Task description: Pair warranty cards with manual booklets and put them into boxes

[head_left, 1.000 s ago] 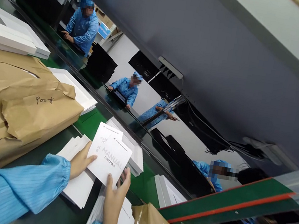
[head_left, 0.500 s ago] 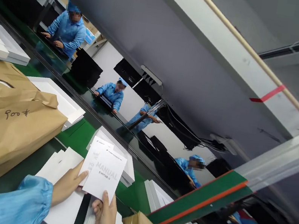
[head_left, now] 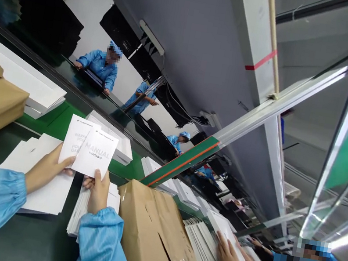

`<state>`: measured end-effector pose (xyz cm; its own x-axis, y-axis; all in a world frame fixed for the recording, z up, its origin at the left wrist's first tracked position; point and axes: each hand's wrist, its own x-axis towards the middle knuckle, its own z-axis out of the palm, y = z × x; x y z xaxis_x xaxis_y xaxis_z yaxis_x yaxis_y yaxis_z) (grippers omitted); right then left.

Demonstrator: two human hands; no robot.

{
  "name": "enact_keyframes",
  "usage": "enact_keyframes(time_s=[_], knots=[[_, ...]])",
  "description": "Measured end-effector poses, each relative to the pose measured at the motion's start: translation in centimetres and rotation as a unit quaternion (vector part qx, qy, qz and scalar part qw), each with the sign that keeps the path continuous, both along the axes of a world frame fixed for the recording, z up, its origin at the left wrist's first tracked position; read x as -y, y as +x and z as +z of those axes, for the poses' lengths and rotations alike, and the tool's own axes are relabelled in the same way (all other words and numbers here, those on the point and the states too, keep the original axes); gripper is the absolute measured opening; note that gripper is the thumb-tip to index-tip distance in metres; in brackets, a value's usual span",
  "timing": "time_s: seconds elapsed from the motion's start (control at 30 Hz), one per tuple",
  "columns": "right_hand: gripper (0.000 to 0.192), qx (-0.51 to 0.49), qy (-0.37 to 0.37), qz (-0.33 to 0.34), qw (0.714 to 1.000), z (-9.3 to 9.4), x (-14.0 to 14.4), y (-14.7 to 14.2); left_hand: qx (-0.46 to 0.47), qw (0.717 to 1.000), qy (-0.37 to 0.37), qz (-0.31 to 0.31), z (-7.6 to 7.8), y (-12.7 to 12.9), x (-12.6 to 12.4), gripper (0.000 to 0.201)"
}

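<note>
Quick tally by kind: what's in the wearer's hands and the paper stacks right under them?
White printed booklets held in hands: 2 (MANUAL booklet, warranty card)
White paper stacks under hands: 2 (left stack, right stack)
Hands: 2 (left hand, right hand)
Total: 6

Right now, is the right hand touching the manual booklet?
Touching. The head view shows the right hand with its thumb pressed on the lower edge of the manual, fingers behind it.
</note>
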<state>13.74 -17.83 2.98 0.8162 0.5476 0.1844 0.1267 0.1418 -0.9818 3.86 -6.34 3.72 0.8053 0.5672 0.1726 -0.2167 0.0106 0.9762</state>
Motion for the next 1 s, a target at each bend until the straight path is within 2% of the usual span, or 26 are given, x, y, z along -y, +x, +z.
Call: enact_keyframes(time_s=[0.2,0.33,0.47,0.57,0.73,0.87,1.0], knots=[[0.029,0.004,0.016,0.000,1.000,-0.2,0.2,0.0,0.010,1.000,0.014,0.005,-0.4,0.2,0.1,0.053],[0.029,-0.039,0.055,-0.014,0.998,0.1,0.5,-0.1,-0.007,0.999,0.034,-0.004,-0.2,-0.2,0.3,0.052],[0.026,-0.133,0.107,0.041,0.984,0.6,0.8,-0.1,0.000,0.999,0.044,-0.028,0.7,-0.8,0.9,0.048],[0.026,-0.168,0.116,0.092,0.975,0.9,0.9,0.0,-0.013,0.999,0.042,-0.032,1.2,-0.9,1.3,0.049],[0.027,-0.144,0.092,0.156,0.973,0.9,1.1,0.1,-0.048,0.997,0.039,-0.036,0.9,-0.5,1.2,0.053],[0.022,-0.126,0.094,0.141,0.977,0.4,1.0,0.3,-0.068,0.993,0.091,-0.010,0.5,-0.5,1.3,0.050],[0.025,-0.084,0.071,0.117,0.987,-0.1,0.8,0.3,-0.080,0.990,0.116,0.015,0.0,-0.4,1.4,0.043]])
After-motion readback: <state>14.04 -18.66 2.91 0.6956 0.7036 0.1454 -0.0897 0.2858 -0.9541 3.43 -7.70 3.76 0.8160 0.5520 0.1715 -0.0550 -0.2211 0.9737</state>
